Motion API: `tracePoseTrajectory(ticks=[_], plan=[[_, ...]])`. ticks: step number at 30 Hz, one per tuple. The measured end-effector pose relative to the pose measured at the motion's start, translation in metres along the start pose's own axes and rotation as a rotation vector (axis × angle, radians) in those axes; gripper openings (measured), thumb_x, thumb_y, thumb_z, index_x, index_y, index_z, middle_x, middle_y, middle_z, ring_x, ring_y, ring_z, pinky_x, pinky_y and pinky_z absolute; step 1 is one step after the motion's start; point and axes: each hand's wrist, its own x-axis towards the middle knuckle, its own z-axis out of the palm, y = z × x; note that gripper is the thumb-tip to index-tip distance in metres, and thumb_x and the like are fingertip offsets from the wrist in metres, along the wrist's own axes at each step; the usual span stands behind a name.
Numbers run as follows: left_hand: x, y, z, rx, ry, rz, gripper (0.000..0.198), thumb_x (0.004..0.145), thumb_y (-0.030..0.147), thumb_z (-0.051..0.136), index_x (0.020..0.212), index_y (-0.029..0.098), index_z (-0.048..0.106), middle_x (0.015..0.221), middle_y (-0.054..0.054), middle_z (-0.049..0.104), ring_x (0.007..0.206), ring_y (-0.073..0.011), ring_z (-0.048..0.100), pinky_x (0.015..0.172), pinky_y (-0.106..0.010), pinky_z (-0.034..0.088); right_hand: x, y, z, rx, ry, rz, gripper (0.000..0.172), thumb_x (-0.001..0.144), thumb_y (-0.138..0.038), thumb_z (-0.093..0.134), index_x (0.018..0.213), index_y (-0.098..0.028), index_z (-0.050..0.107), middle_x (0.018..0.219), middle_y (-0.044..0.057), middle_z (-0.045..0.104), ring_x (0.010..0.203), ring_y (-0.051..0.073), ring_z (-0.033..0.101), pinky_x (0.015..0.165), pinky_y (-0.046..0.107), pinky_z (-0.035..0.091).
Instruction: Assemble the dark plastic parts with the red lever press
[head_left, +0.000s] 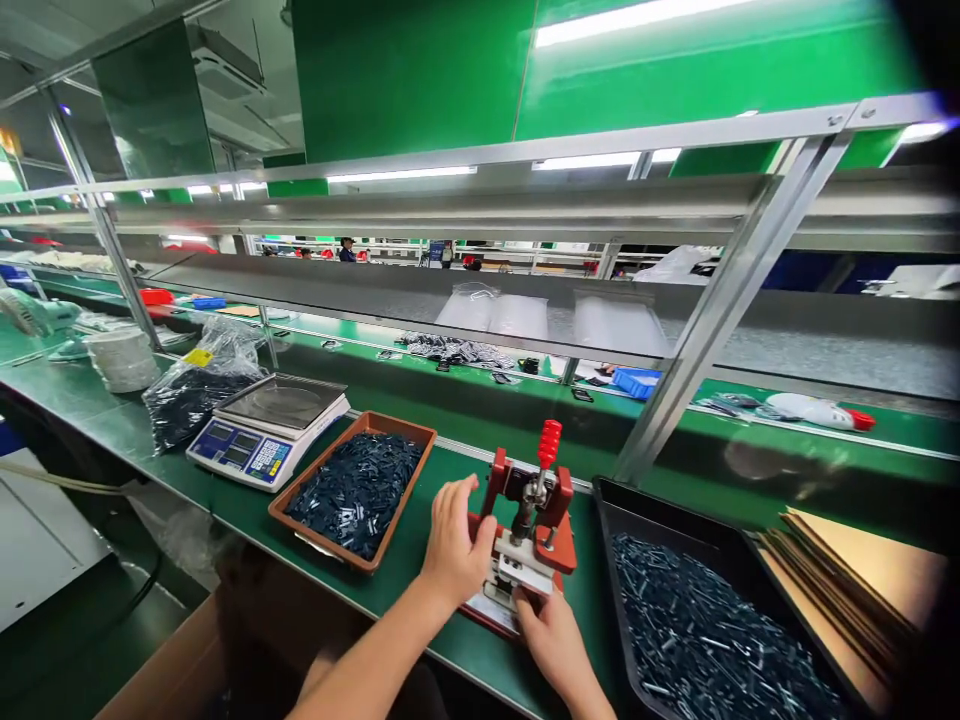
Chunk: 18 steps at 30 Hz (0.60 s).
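A small red toggle press [531, 510] stands on the green bench in front of me, its red ribbed handle [550, 442] pointing up. My left hand [456, 545] is at the press's left side, fingers stretched upward and thumb apart, with nothing visible in it. My right hand [553, 635] is at the front of the press, below its pale metal block [517, 572]. The fingertips of that hand are bent in against the fixture, and whatever they hold is hidden. Left of the press, a brown tray [426, 450] holds many small dark parts [360, 490].
A black tray [611, 600] of dark slender parts is at the right, beside stacked cardboard sheets [862, 580]. To the left are a digital scale [270, 430] and a plastic bag [202, 385] of dark parts. A metal post [720, 290] rises behind the press.
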Motion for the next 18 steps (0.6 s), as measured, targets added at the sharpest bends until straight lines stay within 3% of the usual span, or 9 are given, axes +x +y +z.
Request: tracePoseTrajectory(ticks=[2, 4, 6, 11, 13, 18], plan=[[-0.025, -0.035, -0.003, 0.098, -0.162, -0.088, 0.051, 0.088, 0.032, 0.06, 0.136, 0.014, 0.055, 0.136, -0.016, 0.058, 0.13, -0.0335, 0.05, 0.118, -0.057, 0.034, 0.001, 0.003, 0.002, -0.028, 0.009, -0.018, 0.045, 0.08, -0.041, 0.048, 0.109, -0.017, 0.073, 0.115, 0.011, 0.07, 0.112, 0.031, 0.063, 0.105, 0.047, 0.046], [-0.039, -0.059, -0.003, 0.096, -0.321, -0.148, 0.039, 0.087, 0.03, 0.059, 0.124, 0.016, 0.065, 0.127, -0.013, 0.066, 0.122, -0.0307, 0.057, 0.115, -0.052, 0.038, 0.001, 0.003, 0.003, -0.049, 0.02, -0.008, 0.043, 0.079, -0.042, 0.048, 0.104, -0.018, 0.074, 0.112, 0.011, 0.071, 0.111, 0.032, 0.063, 0.105, 0.048, 0.046], [-0.043, -0.072, 0.0, 0.04, -0.363, -0.187, 0.03, 0.092, 0.029, 0.052, 0.114, 0.019, 0.069, 0.121, -0.009, 0.07, 0.115, -0.0266, 0.062, 0.114, -0.047, 0.04, 0.001, 0.001, 0.003, -0.057, 0.032, 0.009, 0.041, 0.079, -0.043, 0.049, 0.1, -0.019, 0.074, 0.11, 0.011, 0.071, 0.11, 0.032, 0.063, 0.105, 0.048, 0.046], [-0.039, -0.084, 0.011, -0.335, -0.083, -0.543, 0.052, 0.104, 0.051, 0.025, 0.112, 0.015, 0.061, 0.098, -0.014, 0.075, 0.098, -0.026, 0.07, 0.096, -0.044, 0.051, 0.0, -0.008, 0.006, -0.076, 0.069, 0.047, 0.041, 0.08, -0.045, 0.047, 0.098, -0.019, 0.074, 0.107, 0.01, 0.071, 0.11, 0.032, 0.063, 0.105, 0.046, 0.046], [-0.038, -0.084, 0.012, -0.445, 0.003, -0.588, 0.056, 0.105, 0.056, 0.022, 0.114, 0.013, 0.057, 0.096, -0.015, 0.075, 0.097, -0.0257, 0.07, 0.094, -0.042, 0.052, 0.001, -0.011, 0.006, -0.09, 0.067, 0.059, 0.04, 0.079, -0.045, 0.048, 0.096, -0.02, 0.074, 0.105, 0.01, 0.071, 0.111, 0.032, 0.062, 0.105, 0.044, 0.046], [-0.06, -0.065, 0.001, -0.381, 0.131, -0.567, 0.048, 0.099, 0.046, 0.048, 0.133, 0.013, 0.045, 0.133, -0.02, 0.061, 0.124, -0.0253, 0.058, 0.11, -0.043, 0.041, -0.003, -0.018, -0.007, -0.189, 0.137, 0.022, 0.042, 0.081, -0.05, 0.042, 0.094, -0.019, 0.068, 0.102, 0.014, 0.069, 0.102, 0.033, 0.064, 0.094, 0.045, 0.051]])
